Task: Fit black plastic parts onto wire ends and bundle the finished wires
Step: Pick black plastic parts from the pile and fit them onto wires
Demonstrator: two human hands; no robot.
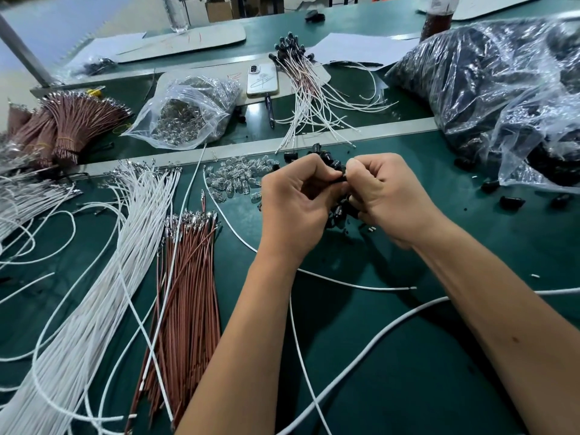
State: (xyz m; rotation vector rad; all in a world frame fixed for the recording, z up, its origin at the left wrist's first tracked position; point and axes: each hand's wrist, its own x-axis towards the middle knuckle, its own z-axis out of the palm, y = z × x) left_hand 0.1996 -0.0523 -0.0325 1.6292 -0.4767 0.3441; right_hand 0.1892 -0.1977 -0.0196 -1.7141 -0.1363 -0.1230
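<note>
Both hands were bunched together over the green mat, mid-table. The left hand [293,196] and right hand [381,191] had fingers curled in, pinching a small black plastic part [340,178] between the fingertips, with a little heap of loose black plastic caps [326,160] right behind and under them. Whether a wire end was actually seated in that part, couldn't tell; the thumbs covered the joint.

Handling-wise, my guess is these caps are light, hard and a bit slick, so a fingertip pinch on the body is the way, not the rim. The thin white insulated wires [103,262] lay fanned out on the left, floppy and springy-looking; I'd grip one just behind its metal terminal so it doesn't buckle going in. The reddish-brown wire bunch [188,277] beside them looked the same deal.

Finished white wires with black caps fitted [301,86] sat piled further back, near a white phone [262,80]. The clear glass bulbs [233,180] scattered just left of the hands look fragile.

Hard to read: the big crinkled clear bag of dark parts [489,86] ran off the right edge, contents a blur.
</note>
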